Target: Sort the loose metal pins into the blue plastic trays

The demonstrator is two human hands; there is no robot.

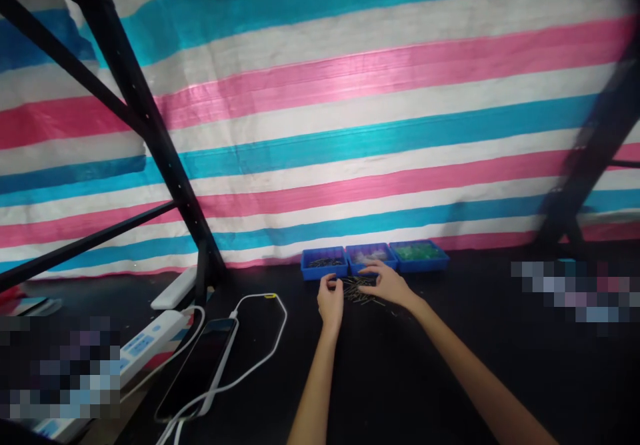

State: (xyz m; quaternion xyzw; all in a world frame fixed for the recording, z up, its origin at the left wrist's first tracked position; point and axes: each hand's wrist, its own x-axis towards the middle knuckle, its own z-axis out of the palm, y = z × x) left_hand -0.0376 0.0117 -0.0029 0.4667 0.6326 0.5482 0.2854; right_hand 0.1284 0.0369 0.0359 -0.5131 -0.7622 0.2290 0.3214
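Observation:
A loose pile of thin, dark, screw-like metal pieces point(356, 293) lies on the black table between my hands. At its left edge is my left hand point(331, 303), its fingers curled and the thumb close to the fingertips; anything pinched there is too small to make out. From the right, my right hand point(390, 285) reaches over the pile, thumb and fingers apart, the thumb touching or just above the pieces. Just behind stand three blue trays in a row: a left tray point(325, 273) with dark small pieces, a middle tray point(373, 248) with clear pieces, and a right tray point(445, 259) with green pieces.
On the left lie a phone point(200, 365), a looped white cable point(280, 338), a white power strip point(145, 341) and a white box-shaped object point(175, 289). A black metal frame post point(165, 151) rises there. Behind the table point(400, 378) hangs a striped sheet point(350, 145).

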